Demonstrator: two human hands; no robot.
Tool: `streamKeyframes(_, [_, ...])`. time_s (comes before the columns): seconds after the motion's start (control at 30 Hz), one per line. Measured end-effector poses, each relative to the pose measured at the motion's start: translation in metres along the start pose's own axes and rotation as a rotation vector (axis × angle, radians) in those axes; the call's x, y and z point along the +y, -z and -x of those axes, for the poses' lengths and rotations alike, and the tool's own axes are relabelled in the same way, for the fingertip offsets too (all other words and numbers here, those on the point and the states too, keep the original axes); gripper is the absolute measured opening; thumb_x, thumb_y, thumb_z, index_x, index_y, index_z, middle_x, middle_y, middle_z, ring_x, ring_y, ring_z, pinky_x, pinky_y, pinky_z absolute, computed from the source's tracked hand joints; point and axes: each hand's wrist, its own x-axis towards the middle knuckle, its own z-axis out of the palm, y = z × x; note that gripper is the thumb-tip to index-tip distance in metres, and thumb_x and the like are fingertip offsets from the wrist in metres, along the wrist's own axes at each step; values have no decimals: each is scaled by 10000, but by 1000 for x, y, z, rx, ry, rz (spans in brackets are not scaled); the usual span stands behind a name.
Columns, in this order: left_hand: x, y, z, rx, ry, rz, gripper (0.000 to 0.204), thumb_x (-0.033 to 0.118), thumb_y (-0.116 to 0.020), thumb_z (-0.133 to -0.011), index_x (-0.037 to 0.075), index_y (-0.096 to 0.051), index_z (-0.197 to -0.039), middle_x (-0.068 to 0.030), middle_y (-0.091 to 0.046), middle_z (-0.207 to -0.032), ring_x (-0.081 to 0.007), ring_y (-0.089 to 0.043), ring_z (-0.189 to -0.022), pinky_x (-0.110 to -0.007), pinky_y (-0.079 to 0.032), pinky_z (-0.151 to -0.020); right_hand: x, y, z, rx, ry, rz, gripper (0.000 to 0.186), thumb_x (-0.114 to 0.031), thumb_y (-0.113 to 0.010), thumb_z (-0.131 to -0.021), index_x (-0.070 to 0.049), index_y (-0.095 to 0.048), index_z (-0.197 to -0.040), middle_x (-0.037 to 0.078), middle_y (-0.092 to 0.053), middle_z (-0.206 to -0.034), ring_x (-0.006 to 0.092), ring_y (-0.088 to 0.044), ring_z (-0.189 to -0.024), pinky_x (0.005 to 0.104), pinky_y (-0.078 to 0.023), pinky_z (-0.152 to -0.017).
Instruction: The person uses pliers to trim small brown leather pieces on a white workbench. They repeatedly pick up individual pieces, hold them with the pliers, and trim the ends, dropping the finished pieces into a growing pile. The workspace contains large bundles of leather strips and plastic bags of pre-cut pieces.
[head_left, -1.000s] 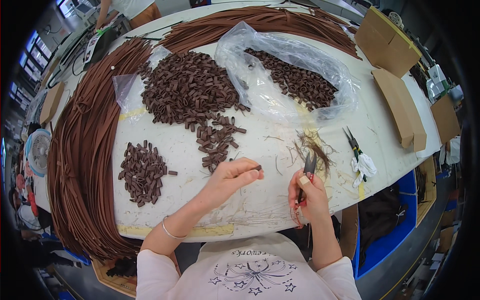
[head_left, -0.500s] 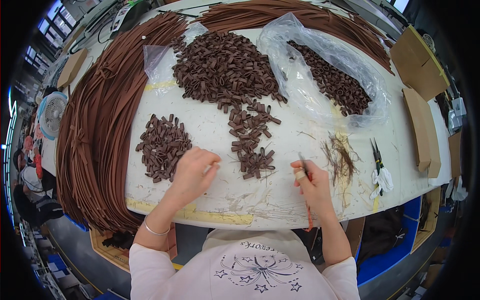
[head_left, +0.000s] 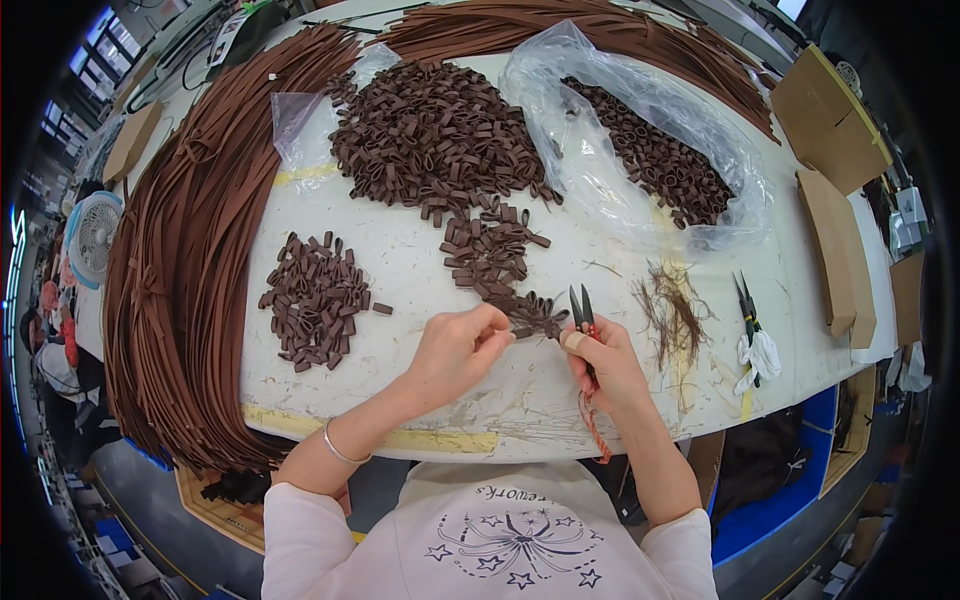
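My right hand (head_left: 608, 365) is closed around a pair of small scissors (head_left: 581, 308), its dark blades pointing away from me and slightly apart. An orange cord (head_left: 592, 425) dangles below that hand, and a pale wrap covers one finger. My left hand (head_left: 460, 350) has its thumb and fingers pinched together beside the near end of a trail of brown strap loops (head_left: 487, 250); what lies in the pinch is too small to make out. The trail runs back to a large heap of loops (head_left: 430, 135). On the left lies a smaller pile of loops (head_left: 315, 300).
Long brown straps (head_left: 185, 240) cover the table's left side and far edge. A clear plastic bag (head_left: 590, 170) holds more loops. Thread scraps (head_left: 675, 310) lie right of my hand, near dark-bladed scissors with white-wrapped handles (head_left: 762, 355). Cardboard (head_left: 835, 260) stands at the right edge.
My left hand has moved right, from the small pile to the trail's near end. A loop now lies at that pile's right edge. The scissors in my right hand have turned, showing both blades.
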Motion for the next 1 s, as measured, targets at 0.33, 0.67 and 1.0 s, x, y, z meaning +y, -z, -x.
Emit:
streamKeyframes(0.33, [-1, -32, 7, 47, 44, 479, 185, 18, -536, -810, -30, -553, -988, -60, -633, -843, -50, -537, -626, -203, -457, -555, 16, -27, 2, -26, -65, -147, 80, -115, -543, -820, -41, -522, -842, -14, -455, -515, 51, -369, -345, 180, -275, -312])
streamKeyframes(0.67, [-3, -28, 0, -48, 46, 661, 291, -51, -489, -730, 55, -390, -983, 24, -412, -587, -36, -332, -451, -206, -228, -395, 5, -22, -5, -76, 116, 386, 139, -125, -554, -816, -1, -576, -757, -21, -454, -494, 54, -406, -412, 241, -304, -379])
streamKeyframes(1.0, [-9, -16, 11, -151, 287, 863, 354, -25, -499, -741, 75, -282, -1003, 26, -388, -602, -47, -329, -455, -194, -237, -391, 1, -18, -14, -94, 397, 646, 198, -178, -563, -801, 19, -585, -802, 110, -486, -539, 159, -425, -481, 293, -347, -471])
